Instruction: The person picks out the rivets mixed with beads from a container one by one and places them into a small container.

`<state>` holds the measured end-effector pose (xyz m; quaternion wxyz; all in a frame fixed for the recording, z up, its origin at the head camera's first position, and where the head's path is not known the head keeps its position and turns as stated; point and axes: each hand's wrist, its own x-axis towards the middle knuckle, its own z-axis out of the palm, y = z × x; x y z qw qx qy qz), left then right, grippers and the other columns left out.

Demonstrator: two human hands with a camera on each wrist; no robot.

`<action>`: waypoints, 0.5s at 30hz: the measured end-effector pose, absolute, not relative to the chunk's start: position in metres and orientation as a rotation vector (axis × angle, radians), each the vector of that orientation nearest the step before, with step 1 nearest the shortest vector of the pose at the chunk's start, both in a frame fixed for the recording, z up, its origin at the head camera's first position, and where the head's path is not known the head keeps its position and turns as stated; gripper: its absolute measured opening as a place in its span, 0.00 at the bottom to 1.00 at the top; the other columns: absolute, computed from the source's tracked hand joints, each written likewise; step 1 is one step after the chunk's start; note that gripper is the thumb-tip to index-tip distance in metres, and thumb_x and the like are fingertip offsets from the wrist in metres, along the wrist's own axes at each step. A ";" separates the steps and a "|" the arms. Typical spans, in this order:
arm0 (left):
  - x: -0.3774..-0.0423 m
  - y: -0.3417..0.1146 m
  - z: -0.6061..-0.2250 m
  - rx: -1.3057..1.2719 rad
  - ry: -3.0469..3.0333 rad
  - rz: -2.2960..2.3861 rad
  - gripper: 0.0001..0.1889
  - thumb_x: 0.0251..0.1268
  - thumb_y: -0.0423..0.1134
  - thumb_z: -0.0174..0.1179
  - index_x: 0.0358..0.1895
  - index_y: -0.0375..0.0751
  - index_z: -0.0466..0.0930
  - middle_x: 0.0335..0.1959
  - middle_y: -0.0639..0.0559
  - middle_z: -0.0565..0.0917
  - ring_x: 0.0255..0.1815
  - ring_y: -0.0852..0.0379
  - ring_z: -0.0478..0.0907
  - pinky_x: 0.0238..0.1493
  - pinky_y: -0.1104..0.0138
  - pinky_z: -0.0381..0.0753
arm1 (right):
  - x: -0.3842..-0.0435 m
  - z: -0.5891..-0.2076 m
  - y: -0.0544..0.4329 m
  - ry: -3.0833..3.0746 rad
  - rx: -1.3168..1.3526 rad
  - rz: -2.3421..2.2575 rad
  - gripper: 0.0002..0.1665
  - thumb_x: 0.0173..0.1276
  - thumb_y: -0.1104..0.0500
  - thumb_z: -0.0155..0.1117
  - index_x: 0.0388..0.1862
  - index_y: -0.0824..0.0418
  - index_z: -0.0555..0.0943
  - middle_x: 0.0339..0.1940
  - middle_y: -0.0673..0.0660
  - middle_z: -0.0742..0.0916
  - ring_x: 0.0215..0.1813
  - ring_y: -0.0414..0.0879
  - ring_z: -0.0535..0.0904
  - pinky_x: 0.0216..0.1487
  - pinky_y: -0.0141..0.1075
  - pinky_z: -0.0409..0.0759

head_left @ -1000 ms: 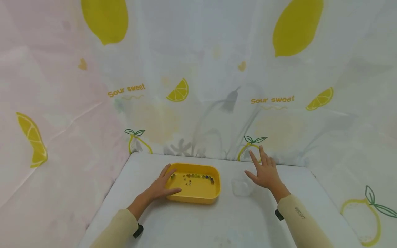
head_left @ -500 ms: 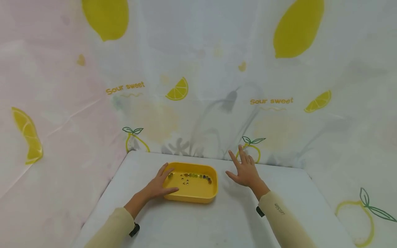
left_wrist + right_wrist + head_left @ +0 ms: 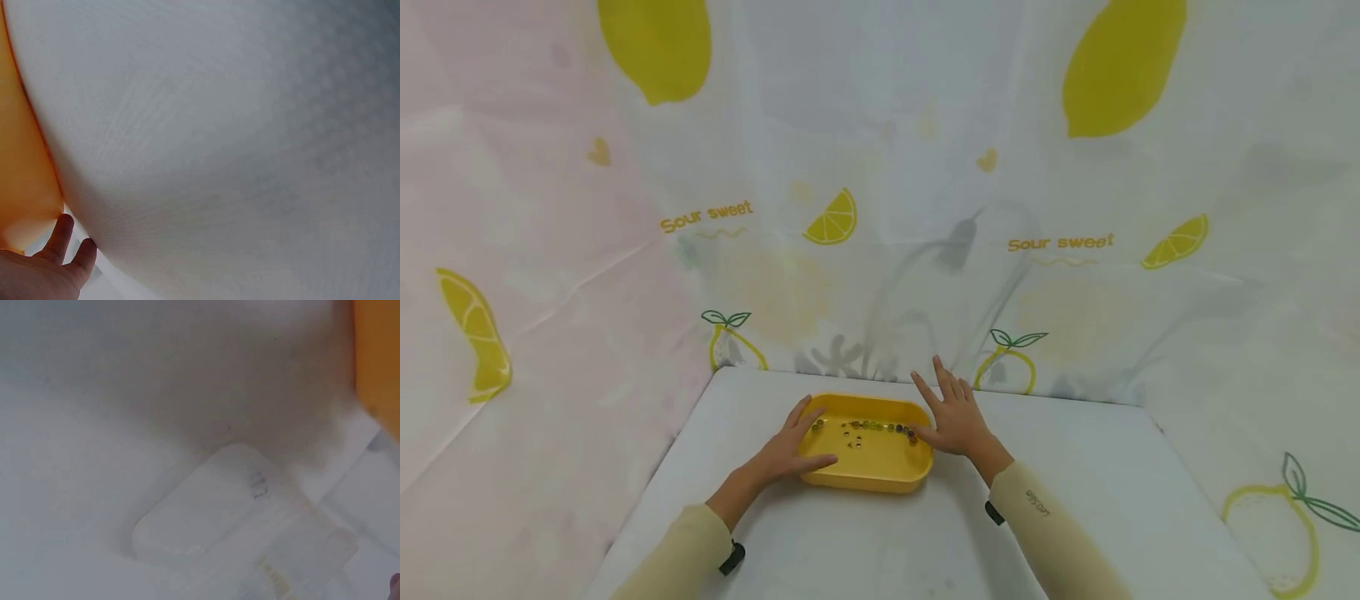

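Observation:
A shallow yellow tray (image 3: 865, 483) sits on the white table. Several small glass marbles (image 3: 872, 426) lie in it, most in a row along the far side, with a few tiny bits (image 3: 853, 442) near the middle. My left hand (image 3: 781, 452) rests at the tray's left end, fingers spread, thumb over the near side. The left wrist view shows fingertips (image 3: 62, 232) against the tray's wall (image 3: 25, 150). At the right end is my right hand (image 3: 958, 423), fingers straight and spread, thumb overlapping the rim. A clear plastic box (image 3: 206, 506) appears in the right wrist view.
A white cloth wall with lemon prints (image 3: 831, 217) stands right behind the table (image 3: 865, 550) and along both sides. Dark wrist straps (image 3: 732, 558) sit at both sleeve cuffs. In the right wrist view the tray's edge (image 3: 378, 362) is at the upper right.
My right hand has moved left from beyond the clear box to the tray's right rim. The clear box no longer shows in the head view. My left hand and the tray have stayed put.

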<state>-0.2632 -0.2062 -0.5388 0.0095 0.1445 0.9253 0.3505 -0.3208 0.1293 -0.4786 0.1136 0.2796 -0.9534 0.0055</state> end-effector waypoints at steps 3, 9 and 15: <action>-0.264 -0.206 -0.538 0.457 2.888 1.101 0.50 0.55 0.65 0.66 0.78 0.51 0.55 0.82 0.44 0.39 0.78 0.33 0.53 0.69 0.36 0.62 | -0.322 -0.484 0.117 -2.760 0.855 0.038 0.52 0.67 0.28 0.52 0.82 0.44 0.46 0.83 0.64 0.41 0.78 0.62 0.57 0.74 0.61 0.57; -0.264 -0.207 -0.537 0.444 2.877 1.096 0.50 0.55 0.66 0.66 0.78 0.51 0.54 0.83 0.45 0.39 0.78 0.33 0.53 0.68 0.35 0.62 | -0.320 -0.491 0.093 -2.713 0.942 0.102 0.51 0.68 0.30 0.53 0.82 0.46 0.49 0.83 0.65 0.43 0.76 0.62 0.59 0.73 0.61 0.59; -0.261 -0.204 -0.536 0.399 2.853 1.116 0.50 0.54 0.66 0.66 0.78 0.52 0.55 0.83 0.46 0.38 0.78 0.33 0.53 0.69 0.35 0.61 | -0.315 -0.498 0.068 -2.719 0.996 0.133 0.48 0.68 0.32 0.54 0.81 0.47 0.53 0.82 0.64 0.52 0.76 0.60 0.61 0.73 0.59 0.60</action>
